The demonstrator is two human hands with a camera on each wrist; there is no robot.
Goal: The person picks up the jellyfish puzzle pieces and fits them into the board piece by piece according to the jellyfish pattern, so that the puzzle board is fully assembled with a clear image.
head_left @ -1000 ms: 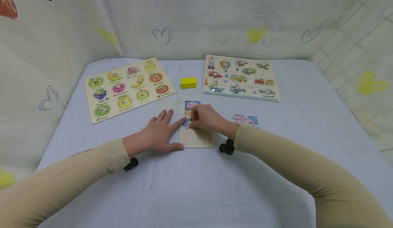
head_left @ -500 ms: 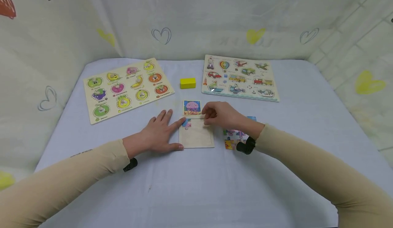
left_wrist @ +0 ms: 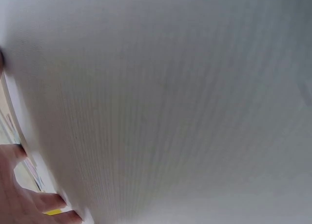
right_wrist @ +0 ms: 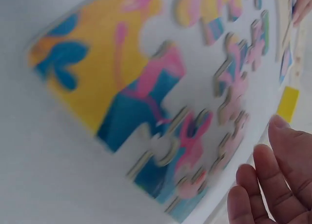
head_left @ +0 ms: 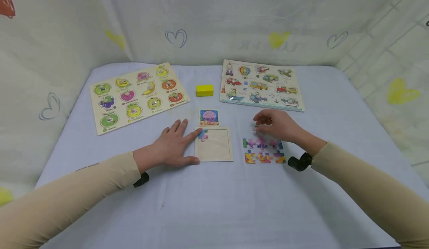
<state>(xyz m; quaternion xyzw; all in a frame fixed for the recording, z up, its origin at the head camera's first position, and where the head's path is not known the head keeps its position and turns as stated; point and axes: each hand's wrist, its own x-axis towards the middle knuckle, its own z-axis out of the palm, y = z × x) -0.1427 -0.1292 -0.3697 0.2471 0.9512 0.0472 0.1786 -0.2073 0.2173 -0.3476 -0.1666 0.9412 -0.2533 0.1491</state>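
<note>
My left hand (head_left: 172, 144) lies with fingers spread at the left side of a square wooden puzzle tray (head_left: 218, 149). Its index fingertip touches the tray's upper left corner, and the thumb rests by the lower left. One blue-and-pink jigsaw piece (head_left: 203, 135) sits in that upper left corner. Over the far row of loose jigsaw pieces (head_left: 264, 158), right of the tray, hovers my right hand (head_left: 280, 125). In the right wrist view its fingers are loosely bent with nothing seen between them; the pieces (right_wrist: 192, 146) lie on the cloth beside them. The hand partly hides the far row.
A small jellyfish picture (head_left: 209, 117) adjoins the tray's far edge. Behind it is a yellow block (head_left: 205, 91). A fruit puzzle board (head_left: 135, 117) lies at back left, a vehicle puzzle board (head_left: 249, 77) at back right. A printed cloth backdrop (head_left: 214, 25) stands behind the table.
My right hand has moved right from the tray to above the loose pieces, uncovering the jellyfish picture and the piece in the tray. The left hand has stayed in place.
</note>
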